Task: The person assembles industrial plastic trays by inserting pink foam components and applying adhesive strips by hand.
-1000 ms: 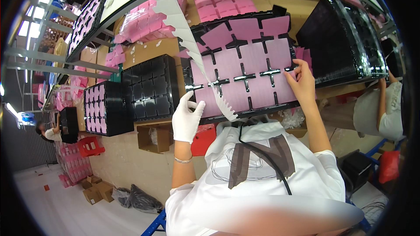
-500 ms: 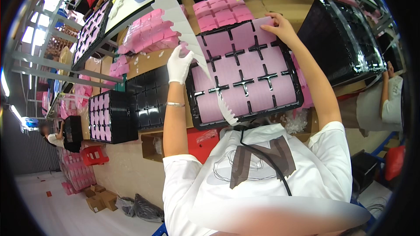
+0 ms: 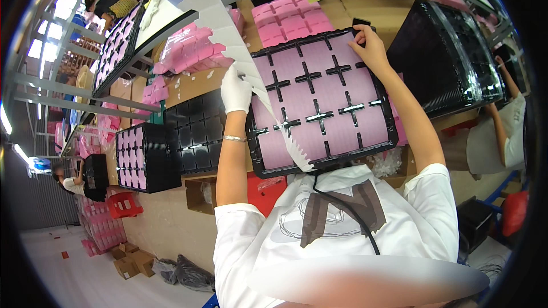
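Note:
A black tray with raised cross-shaped dividers lies before me, its pockets covered in pink foam sheeting. At the tray's far right corner my bare right hand is closed, thumb and fingertips pinching the edge of the pink sheeting. My left hand, in a white glove, is closed at the tray's far left corner on the edge of a white notched sheet. This sheet runs from the top of the view down across the tray's left part to its near edge, hiding some pockets.
Pink foam blocks sit beyond the tray. On the left are an empty black tray and a stack of filled trays. A tall wrapped black tray stack stands at the right, a co-worker's arm beside it. A shelf overhangs the far side.
My right fingers have curled in and the pink corner they held up now lies lower. My left hand has closed further. The tray appears slightly lower in view.

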The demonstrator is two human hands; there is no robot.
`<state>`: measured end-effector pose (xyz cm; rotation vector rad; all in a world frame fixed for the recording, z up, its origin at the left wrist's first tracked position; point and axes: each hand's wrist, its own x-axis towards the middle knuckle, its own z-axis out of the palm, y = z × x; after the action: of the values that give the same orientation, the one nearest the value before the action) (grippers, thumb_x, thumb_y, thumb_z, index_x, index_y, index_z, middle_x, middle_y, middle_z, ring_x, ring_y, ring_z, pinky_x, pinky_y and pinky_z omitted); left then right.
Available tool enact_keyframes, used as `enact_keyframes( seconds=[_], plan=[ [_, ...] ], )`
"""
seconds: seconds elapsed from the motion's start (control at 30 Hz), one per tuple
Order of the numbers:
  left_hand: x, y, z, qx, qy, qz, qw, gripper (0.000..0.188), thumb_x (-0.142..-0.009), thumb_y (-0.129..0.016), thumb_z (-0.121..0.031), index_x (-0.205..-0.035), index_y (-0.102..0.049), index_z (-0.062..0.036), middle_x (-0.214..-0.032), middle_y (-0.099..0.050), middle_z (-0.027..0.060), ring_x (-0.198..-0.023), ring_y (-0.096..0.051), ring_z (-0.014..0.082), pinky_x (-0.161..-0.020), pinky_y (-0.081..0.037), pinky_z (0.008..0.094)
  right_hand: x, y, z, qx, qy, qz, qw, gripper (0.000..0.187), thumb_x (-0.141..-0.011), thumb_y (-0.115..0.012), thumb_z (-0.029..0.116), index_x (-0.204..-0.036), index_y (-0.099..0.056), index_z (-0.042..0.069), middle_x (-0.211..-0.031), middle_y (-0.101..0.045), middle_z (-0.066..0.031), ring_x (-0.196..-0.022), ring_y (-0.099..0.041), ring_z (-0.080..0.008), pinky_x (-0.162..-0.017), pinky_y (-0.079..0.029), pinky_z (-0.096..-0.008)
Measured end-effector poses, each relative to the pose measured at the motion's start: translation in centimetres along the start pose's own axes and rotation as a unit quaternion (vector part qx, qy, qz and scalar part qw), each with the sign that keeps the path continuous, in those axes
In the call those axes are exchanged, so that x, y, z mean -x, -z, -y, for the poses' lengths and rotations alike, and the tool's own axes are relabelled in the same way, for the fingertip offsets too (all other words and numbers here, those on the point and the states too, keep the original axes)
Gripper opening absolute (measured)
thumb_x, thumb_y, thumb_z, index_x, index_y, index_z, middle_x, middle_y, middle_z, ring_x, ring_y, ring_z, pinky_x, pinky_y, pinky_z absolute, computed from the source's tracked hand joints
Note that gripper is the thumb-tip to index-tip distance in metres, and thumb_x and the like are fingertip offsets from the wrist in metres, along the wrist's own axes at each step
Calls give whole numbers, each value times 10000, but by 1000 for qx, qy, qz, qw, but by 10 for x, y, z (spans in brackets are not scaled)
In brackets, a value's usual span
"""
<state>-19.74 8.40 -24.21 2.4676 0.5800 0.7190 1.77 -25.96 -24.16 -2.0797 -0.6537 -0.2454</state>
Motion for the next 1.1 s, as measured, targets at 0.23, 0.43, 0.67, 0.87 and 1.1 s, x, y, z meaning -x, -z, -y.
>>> enact_keyframes(
  seconds=[0.23, 0.43, 0.67, 0.87, 1.1],
  plan=[
    [22, 30, -46, -119, -99, -63, 986, 410, -879, -653, -135, -1244, -535, 8, -1167, -615, 221, -1077, -601, 360, -898, -491, 468, 33, 20, 27, 100, 182, -62, 976, 351, -859, -647, 3, -1206, -594, 17, -1141, -619, -161, -1075, -585, -338, -915, -482, -390],
    [34, 17, -43, -263, -252, 185, 913, 591, -1006, -454, -429, -1433, -441, -20, -1466, -465, 233, -1383, -426, 345, -1130, -284, 538, 59, 7, 34, 225, 250, 110, 935, 389, -977, -542, 237, -1312, -579, 43, -1365, -581, -132, -1279, -534, -253, -1171, -255, -496],
    [27, 8, -42, -233, -223, 147, 935, 576, -1010, -435, -419, -1410, -473, -6, -1475, -463, 221, -1355, -467, 327, -1124, -291, 511, 43, -1, 19, 305, 253, 50, 917, 453, -999, -473, 351, -1301, -602, 38, -1361, -594, -109, -1327, -494, -194, -1199, -167, -515],
    [45, 13, -43, -214, -226, 43, 949, 473, -940, -564, -293, -1277, -563, 39, -1413, -505, 235, -1307, -470, 367, -1096, -311, 521, 53, 17, 16, 221, 181, -24, 958, 349, -985, -506, 212, -1252, -621, 19, -1321, -612, -127, -1314, -491, -312, -1170, -244, -529],
    [160, 99, -98, -142, -283, 311, 896, 599, -922, -600, -288, -1416, -440, 11, -1446, -469, 212, -1356, -430, 358, -1139, -300, 485, 169, 108, 83, 169, 276, 281, 904, 342, -904, -570, 96, -1232, -625, 15, -1326, -611, -128, -1285, -536, -284, -1153, -321, -517]
  ],
)
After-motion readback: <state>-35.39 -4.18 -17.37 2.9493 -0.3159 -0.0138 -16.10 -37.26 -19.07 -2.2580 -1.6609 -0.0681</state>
